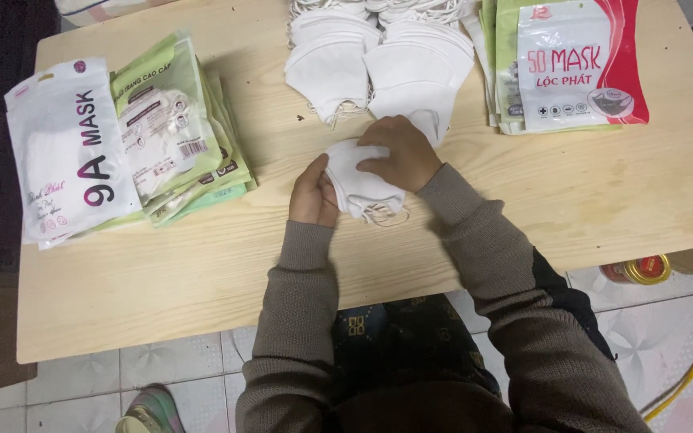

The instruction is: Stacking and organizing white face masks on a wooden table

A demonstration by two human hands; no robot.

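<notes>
Near the middle of the pale wooden table (202, 273), a little toward its near edge, lies a small stack of folded white face masks (356, 186), and both hands are on it. The left hand (312, 195) presses against the stack's left side with fingers curled around the edge, while the right hand (396, 154) lies flat over the top with fingers closed down on the cloth, so the stack is clamped between the two. Thin elastic ear loops (382, 215) spill out from under the stack toward the near edge. The masks look very light, soft and easily crushed, and the layers would likely slide over one another, so the stack seems best held by squeezing it from both sides with a palm on top, not by the loops, which could snag or pull one mask free. Just behind the hands, toward the far edge, stand two taller piles of the same white masks (378, 76), overlapping like fanned shingles. At the left end lies a heap of filled white and green printed pouches (134, 136). At the far right corner sits a stack of flat pouches with a red and white one on top (575, 64).
</notes>
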